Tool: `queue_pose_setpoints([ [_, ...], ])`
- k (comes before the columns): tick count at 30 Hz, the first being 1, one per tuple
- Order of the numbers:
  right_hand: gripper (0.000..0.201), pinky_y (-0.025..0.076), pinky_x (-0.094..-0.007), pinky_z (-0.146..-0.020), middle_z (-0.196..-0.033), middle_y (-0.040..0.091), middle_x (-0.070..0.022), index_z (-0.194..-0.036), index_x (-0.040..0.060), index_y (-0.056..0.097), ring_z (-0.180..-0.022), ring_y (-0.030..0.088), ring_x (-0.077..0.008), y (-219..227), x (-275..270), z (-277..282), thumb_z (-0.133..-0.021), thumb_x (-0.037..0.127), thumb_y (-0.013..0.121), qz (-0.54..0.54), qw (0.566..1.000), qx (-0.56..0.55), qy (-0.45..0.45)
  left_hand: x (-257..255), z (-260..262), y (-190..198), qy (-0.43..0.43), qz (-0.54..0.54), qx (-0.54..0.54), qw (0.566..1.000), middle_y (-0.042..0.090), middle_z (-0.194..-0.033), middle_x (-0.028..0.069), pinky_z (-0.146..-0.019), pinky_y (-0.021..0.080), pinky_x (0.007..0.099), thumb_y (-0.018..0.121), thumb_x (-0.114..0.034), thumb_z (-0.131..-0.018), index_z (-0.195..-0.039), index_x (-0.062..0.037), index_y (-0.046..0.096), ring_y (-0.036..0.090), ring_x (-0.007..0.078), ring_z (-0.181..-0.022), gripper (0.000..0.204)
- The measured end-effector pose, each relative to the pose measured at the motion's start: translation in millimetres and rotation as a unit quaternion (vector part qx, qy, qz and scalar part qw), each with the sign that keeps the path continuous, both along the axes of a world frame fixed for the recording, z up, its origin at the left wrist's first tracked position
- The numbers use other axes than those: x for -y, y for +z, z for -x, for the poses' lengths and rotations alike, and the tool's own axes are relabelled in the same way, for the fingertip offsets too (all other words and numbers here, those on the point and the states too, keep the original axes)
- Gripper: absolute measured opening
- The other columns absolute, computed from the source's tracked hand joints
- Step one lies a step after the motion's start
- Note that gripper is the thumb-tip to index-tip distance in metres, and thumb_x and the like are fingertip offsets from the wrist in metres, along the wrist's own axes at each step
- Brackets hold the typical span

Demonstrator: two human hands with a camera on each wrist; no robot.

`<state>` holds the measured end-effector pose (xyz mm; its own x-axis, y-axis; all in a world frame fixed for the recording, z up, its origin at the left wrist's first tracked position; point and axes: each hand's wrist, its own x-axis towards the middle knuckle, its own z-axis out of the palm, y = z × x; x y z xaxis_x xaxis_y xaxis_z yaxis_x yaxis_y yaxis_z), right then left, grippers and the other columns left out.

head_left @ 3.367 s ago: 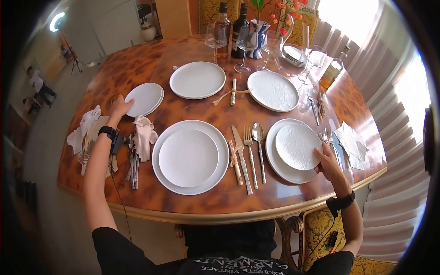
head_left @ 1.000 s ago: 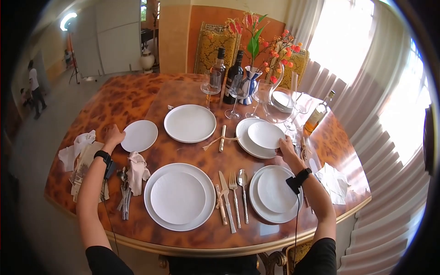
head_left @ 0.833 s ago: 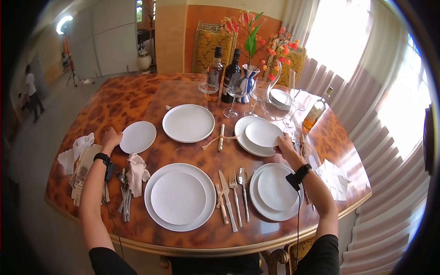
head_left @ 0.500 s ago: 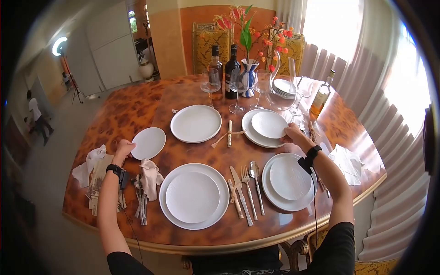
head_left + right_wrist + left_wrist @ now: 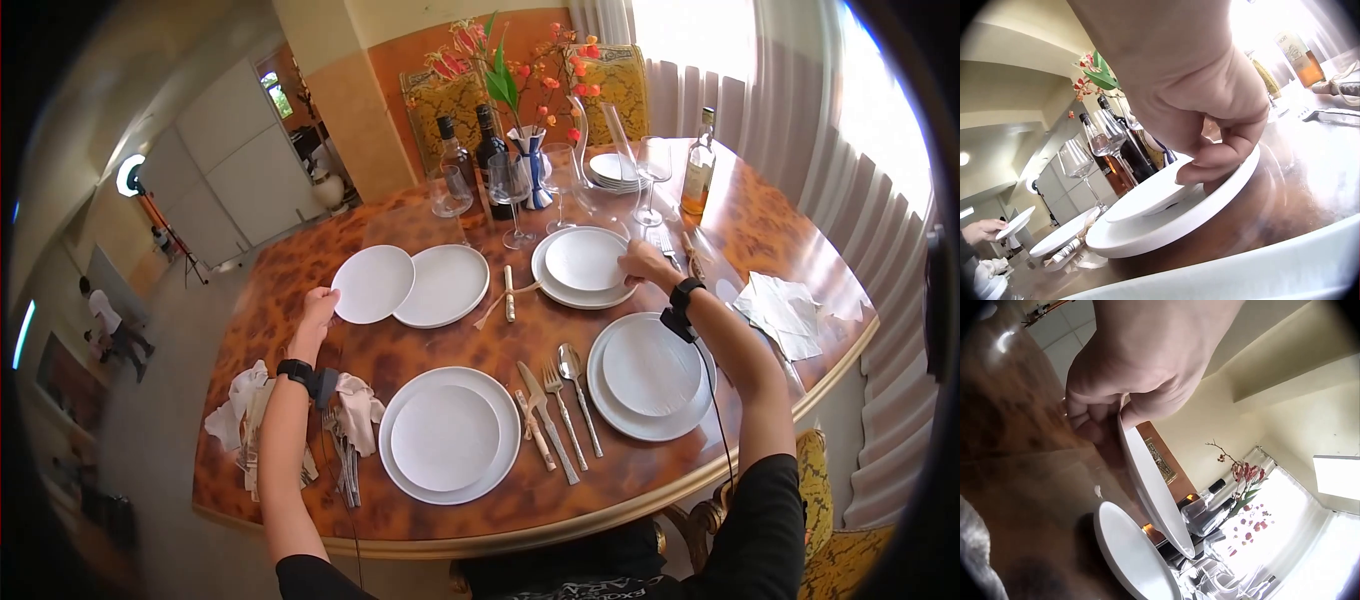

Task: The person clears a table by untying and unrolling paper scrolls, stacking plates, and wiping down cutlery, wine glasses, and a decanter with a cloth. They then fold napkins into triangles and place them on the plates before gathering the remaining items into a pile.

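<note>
My left hand pinches the rim of a small white plate between thumb and fingers. In the left wrist view the plate is tilted and raised off the table. From the head it overlaps a larger white plate at the far left. On the far right my right hand grips the edge of another small plate, which lies over a larger plate. In the right wrist view its fingertips are curled at that small plate's rim, just above the larger one.
Two plate stacks, left and right, sit near the front edge. A knife, fork and spoon lie between them. Wine glasses, bottles and a flower vase stand behind. A pink napkin lies by the left forearm.
My left hand has lifted the small plate off the table and moved it right, toward the far left plate. The right hand earlier went from the near right stack to the far right plate.
</note>
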<state>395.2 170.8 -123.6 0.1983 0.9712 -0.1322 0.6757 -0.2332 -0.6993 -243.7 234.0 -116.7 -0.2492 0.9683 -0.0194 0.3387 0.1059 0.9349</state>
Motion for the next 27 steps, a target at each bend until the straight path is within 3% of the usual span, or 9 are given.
queue_pose_setpoints([
  [4,0.037,0.055,-0.0326,-0.047,-0.065,0.066,-0.0191,-0.112,-0.0156,0.052,-0.052,0.067,-0.0259,21,38,0,-0.09,0.014,0.053,-0.141,0.985,0.088,0.05,-30,-59,-5,-0.022,0.041,-0.002,0.999,0.065,-0.086,0.007,-0.059,0.05,0.0337,0.052,-0.018,-0.096,-0.1,-0.0039,0.063,0.061,0.0176,-0.069,0.018],
  [8,0.036,0.053,-0.0346,-0.046,-0.063,0.065,-0.0169,-0.112,-0.0104,0.056,-0.05,0.065,-0.0245,66,127,-3,-0.093,0.02,0.055,-0.137,0.989,0.033,0.046,-33,-109,-7,-0.015,0.082,0.005,0.997,0.066,-0.086,0.009,-0.058,0.049,0.0341,0.05,-0.012,-0.094,-0.102,-0.0019,0.063,0.062,0.0191,-0.068,0.019],
  [11,0.034,0.052,-0.0341,-0.045,-0.063,0.065,-0.0157,-0.112,-0.0076,0.058,-0.05,0.065,-0.0227,73,186,-34,-0.093,0.021,0.056,-0.16,0.986,0.017,0.037,-53,-113,-29,-0.013,0.114,0.017,0.993,0.067,-0.089,0.0104,-0.057,0.048,0.0357,0.048,-0.009,-0.092,-0.106,-0.0004,0.063,0.062,0.0215,-0.068,0.022],
  [14,0.033,0.048,-0.0288,-0.042,-0.062,0.064,-0.0115,-0.111,-0.0052,0.059,-0.046,0.06,-0.0152,85,247,-62,-0.096,0.023,0.055,-0.102,0.994,-0.015,-0.034,-93,-89,-73,-0.038,0.124,0.051,0.99,0.066,-0.091,0.0108,-0.059,0.049,0.0369,0.047,-0.008,-0.093,-0.108,-0.0004,0.062,0.063,0.0235,-0.071,0.023],
  [15,0.033,0.046,-0.0281,-0.041,-0.062,0.063,-0.0105,-0.111,-0.0048,0.059,-0.044,0.058,-0.0139,86,265,-72,-0.096,0.024,0.055,-0.102,0.993,-0.034,-0.057,-60,-112,-42,-0.024,0.138,0.047,0.989,0.065,-0.1,0.0124,-0.064,0.049,0.039,0.05,-0.011,-0.096,-0.116,-0.0003,0.057,0.063,0.0257,-0.081,0.024],
  [17,0.032,0.042,-0.0268,-0.038,-0.061,0.062,-0.0081,-0.112,-0.0038,0.059,-0.041,0.053,-0.011,75,294,-95,-0.097,0.024,0.055,-0.11,0.987,-0.06,-0.102,-101,-77,-85,-0.048,0.121,0.063,0.99,0.065,-0.099,0.0139,-0.064,0.051,0.0391,0.048,-0.005,-0.092,-0.113,0.0011,0.06,0.064,0.027,-0.081,0.025],
  [19,0.03,0.04,-0.0248,-0.037,-0.06,0.061,-0.0068,-0.113,-0.0024,0.059,-0.041,0.053,-0.0094,61,333,-114,-0.098,0.024,0.054,-0.102,0.978,-0.098,-0.153,-107,-78,-96,-0.053,0.12,0.062,0.989,0.065,-0.1,0.0152,-0.064,0.052,0.039,0.049,-0.003,-0.09,-0.112,0.0025,0.06,0.064,0.0283,-0.081,0.025],
  [21,0.03,0.04,-0.0227,-0.038,-0.061,0.061,-0.0066,-0.114,-0.0011,0.059,-0.041,0.053,-0.0086,51,362,-126,-0.099,0.025,0.054,-0.115,0.97,-0.112,-0.181,-76,-101,-57,-0.032,0.126,0.047,0.99,0.064,-0.101,0.0173,-0.062,0.052,0.0382,0.05,-0.001,-0.088,-0.112,0.0037,0.06,0.064,0.0286,-0.08,0.026],
  [27,0.033,0.039,-0.0203,-0.039,-0.062,0.06,-0.0042,-0.115,-0.0019,0.059,-0.042,0.052,-0.0069,32,402,-153,-0.1,0.026,0.052,-0.13,0.959,-0.126,-0.216,-94,-91,-65,-0.095,0.159,0.089,0.979,0.064,-0.104,0.0229,-0.07,0.061,0.0423,0.052,-0.006,-0.092,-0.119,0.0073,0.054,0.069,0.0348,-0.088,0.03],
])
